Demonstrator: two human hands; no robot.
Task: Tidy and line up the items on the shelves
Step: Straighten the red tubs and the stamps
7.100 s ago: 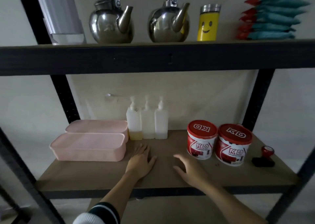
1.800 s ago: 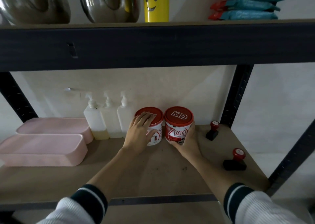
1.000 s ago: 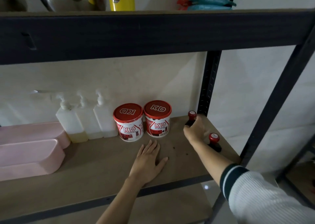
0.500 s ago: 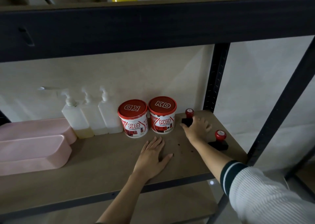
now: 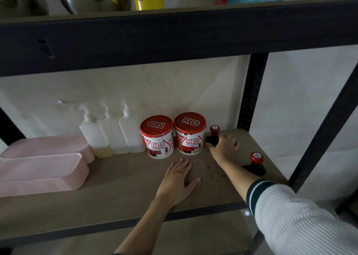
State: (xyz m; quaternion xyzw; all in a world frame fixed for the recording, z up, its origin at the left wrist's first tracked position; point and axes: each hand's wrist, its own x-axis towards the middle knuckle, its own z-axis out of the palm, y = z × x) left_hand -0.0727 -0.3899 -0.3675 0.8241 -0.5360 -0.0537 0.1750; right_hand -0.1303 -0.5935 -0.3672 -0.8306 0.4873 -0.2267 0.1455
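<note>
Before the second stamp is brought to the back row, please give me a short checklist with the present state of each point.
1. First stamp beside the right paint tub: ok.
2. Right hand free of it: cannot tell; the fingers touch its base.
3. Second stamp upright at the front: ok.
4. Bare shelf right of the first stamp: ok.
5. Left hand flat, holding nothing: ok.

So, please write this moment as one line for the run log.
left hand: flat on shelf | right hand: touching back stamp | front stamp: not aligned
</note>
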